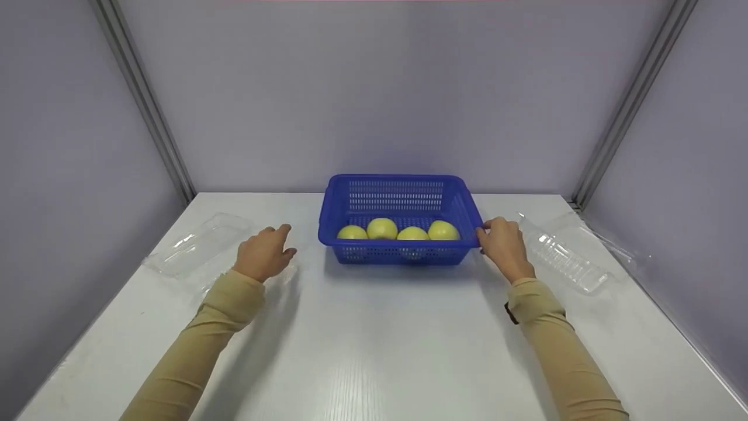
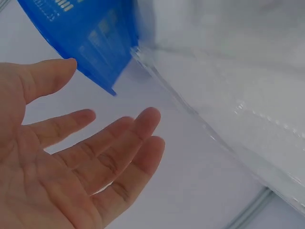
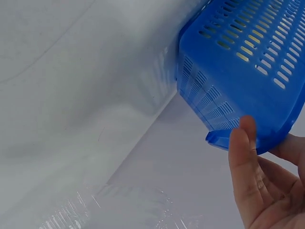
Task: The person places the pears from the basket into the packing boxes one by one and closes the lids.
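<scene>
A blue plastic basket (image 1: 403, 255) with slotted walls stands near the back of the white table. Several round yellow fruits (image 1: 382, 228), perhaps apples, lie in it along the near side. My right hand (image 1: 504, 244) holds the basket's right rim near the front corner. In the right wrist view, the thumb and fingers (image 3: 245, 162) are on either side of that rim. Apart from the basket, my left hand (image 1: 263, 252) hovers off its left side with fingers spread and nothing held. The left wrist view shows its bare palm (image 2: 47, 186) below the basket's rim (image 2: 90, 78).
Clear plastic containers (image 1: 201, 242) lie on the left of the table, partly behind the left hand. To the right are another clear ribbed container (image 1: 564, 260) and more clear plastic (image 1: 613, 242). Grey walls enclose the table (image 1: 374, 351) at the back and sides.
</scene>
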A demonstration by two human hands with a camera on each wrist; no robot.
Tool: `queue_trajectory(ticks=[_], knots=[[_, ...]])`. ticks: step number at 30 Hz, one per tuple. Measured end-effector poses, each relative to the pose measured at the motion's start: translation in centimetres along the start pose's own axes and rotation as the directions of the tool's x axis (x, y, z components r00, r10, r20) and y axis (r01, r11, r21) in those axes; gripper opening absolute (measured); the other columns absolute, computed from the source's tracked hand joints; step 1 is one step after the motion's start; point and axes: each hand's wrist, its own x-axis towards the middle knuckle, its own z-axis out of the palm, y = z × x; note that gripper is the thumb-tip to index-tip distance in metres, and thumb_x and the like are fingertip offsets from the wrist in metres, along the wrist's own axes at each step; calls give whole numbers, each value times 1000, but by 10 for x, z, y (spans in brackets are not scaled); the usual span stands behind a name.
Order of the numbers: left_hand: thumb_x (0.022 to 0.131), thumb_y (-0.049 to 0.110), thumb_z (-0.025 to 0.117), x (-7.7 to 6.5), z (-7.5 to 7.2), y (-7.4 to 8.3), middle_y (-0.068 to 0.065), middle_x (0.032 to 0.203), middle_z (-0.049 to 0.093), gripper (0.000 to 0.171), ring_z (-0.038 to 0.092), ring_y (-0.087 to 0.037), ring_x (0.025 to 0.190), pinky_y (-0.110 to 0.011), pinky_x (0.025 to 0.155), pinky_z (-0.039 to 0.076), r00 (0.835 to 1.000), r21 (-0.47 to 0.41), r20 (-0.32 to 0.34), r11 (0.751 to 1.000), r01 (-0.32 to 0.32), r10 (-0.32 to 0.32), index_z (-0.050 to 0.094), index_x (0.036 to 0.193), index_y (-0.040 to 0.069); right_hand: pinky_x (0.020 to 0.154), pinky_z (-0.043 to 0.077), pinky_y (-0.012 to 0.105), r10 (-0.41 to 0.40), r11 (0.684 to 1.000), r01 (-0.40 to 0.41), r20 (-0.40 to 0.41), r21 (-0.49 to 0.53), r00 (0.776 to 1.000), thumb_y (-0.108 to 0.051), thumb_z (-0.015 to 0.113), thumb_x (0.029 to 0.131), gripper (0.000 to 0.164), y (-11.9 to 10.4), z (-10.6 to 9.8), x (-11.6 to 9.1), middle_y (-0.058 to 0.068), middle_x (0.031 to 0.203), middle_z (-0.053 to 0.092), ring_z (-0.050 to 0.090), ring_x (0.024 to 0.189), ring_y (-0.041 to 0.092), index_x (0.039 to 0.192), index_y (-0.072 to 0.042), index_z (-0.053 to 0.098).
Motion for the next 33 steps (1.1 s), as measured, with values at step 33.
queue_trajectory(ticks=[33], knots=[[81,-2,49,-26,-2,-125,-41,99,50,33,52,-55,79,-57,64,43,940,-20,275,976,216,-202,30,108,-5,48,46,29,-62,998,60,-37,-33,997,-13,54,88,25,0,1,1,13,70,65,59,49,14,96,7,67]])
